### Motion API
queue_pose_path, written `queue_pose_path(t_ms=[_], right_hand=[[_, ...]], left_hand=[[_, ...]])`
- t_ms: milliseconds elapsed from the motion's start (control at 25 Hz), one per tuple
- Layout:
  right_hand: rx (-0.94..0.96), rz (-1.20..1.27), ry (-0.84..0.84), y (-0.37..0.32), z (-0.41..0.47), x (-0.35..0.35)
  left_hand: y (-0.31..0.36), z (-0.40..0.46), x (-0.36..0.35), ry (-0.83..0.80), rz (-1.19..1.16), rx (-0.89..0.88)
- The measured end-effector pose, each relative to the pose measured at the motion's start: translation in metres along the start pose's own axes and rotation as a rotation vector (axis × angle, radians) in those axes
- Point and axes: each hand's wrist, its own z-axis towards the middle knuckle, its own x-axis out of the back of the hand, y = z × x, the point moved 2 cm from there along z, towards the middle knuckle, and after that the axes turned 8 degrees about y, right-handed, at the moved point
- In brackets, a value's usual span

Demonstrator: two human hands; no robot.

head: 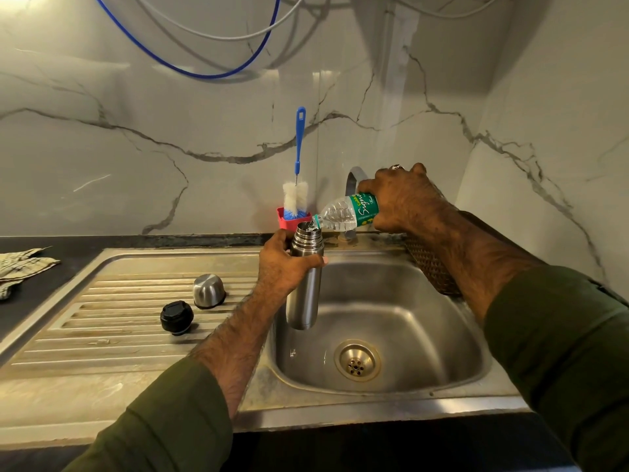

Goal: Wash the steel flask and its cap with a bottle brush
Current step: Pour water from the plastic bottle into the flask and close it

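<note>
The left hand [282,264] has its grip wrapped around the upright steel flask [304,277] over the sink [442,335], the right hand [398,199] grips a tilted water bottle [343,212] at its mouth (bottle brush [296,185] stands just behind, nearer the left).

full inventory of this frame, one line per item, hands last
steel flask: 1, silver, upright over sink, open mouth
water bottle: 1, clear, green label, tilted, mouth at flask mouth
steel cap: 1, silver, on drainboard
stopper: 1, black, on drainboard, in front of steel cap
bottle brush: 1, blue handle, white bristles, standing in red holder
sink: 1, steel
tap: 1, steel, behind bottle
cloth: 1, checked, counter far left
left hand: grips flask
right hand: grips bottle
</note>
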Motion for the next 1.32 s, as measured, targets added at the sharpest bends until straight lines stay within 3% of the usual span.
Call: queue_pose_path(t_ms=[1320], right_hand=[[0.115,-0.262,0.247,-0.017,0.005,0.013]], left_hand=[[-0.004,-0.009,-0.003,-0.049,0.021,0.010]])
